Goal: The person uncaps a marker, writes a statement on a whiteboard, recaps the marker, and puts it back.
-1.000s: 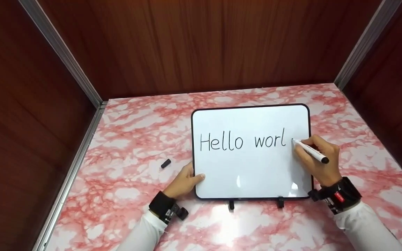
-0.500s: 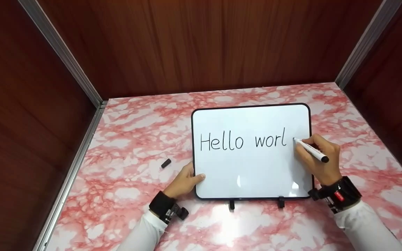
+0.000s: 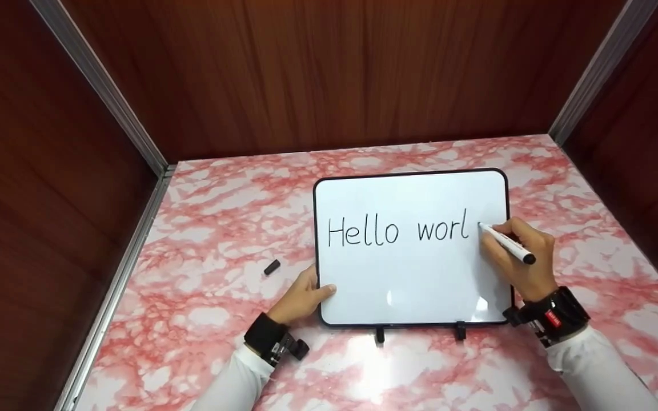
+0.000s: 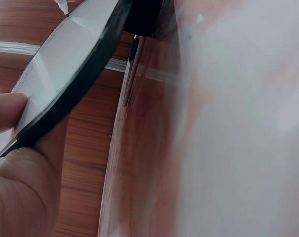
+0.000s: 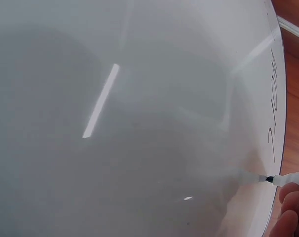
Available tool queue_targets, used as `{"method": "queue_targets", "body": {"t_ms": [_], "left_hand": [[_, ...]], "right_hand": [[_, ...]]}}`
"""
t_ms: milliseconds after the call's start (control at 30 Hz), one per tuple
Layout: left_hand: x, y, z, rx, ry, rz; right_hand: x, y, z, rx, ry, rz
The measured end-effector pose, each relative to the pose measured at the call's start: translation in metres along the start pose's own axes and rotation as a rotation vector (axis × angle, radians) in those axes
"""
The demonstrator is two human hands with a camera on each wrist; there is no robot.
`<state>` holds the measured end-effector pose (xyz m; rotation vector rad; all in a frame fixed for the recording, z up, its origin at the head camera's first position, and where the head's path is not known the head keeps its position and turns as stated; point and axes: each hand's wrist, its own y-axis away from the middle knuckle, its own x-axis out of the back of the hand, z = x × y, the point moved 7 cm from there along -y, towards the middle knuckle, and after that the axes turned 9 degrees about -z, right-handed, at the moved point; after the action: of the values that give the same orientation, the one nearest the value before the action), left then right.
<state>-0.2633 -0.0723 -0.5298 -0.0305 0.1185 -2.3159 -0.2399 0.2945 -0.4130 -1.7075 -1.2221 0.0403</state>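
Observation:
A black-framed whiteboard (image 3: 409, 279) stands tilted on small black feet, with "Hello worl" in black across its upper half. My left hand (image 3: 300, 297) grips its lower left edge, thumb on the front face and the other fingers behind, partly hidden. In the left wrist view the thumb (image 4: 6, 112) lies over the board's rim. My right hand (image 3: 526, 260) pinches a white marker (image 3: 509, 244) with a black end. The marker's dark tip is at the board's surface just right of the "l"; in the right wrist view, the tip (image 5: 270, 179) nearly meets its own reflection.
A black marker cap (image 3: 272, 267) lies on the red-and-white marbled table (image 3: 209, 314), left of the board. Brown wood-look panels (image 3: 329, 74) with metal corner strips (image 3: 106, 97) enclose the table at the back and both sides.
My right hand and the marker shift slightly, first a little right, then back left and slightly up. The left hand keeps its hold, and the visible lettering looks the same.

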Motion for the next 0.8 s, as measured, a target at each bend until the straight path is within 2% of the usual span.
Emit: {"method": "queue_targets", "body": {"t_ms": [367,800], "left_hand": [[0.0001,0.0003,-0.0016,0.005,0.021,0.017],[-0.0012,0.0000,-0.0013,-0.008,0.064,-0.002]], "right_hand": [[-0.0050,-0.0015,-0.0062,0.055,0.002,-0.041],[-0.0063,0.0051,-0.0102,0.114,-0.004,-0.058]]}}
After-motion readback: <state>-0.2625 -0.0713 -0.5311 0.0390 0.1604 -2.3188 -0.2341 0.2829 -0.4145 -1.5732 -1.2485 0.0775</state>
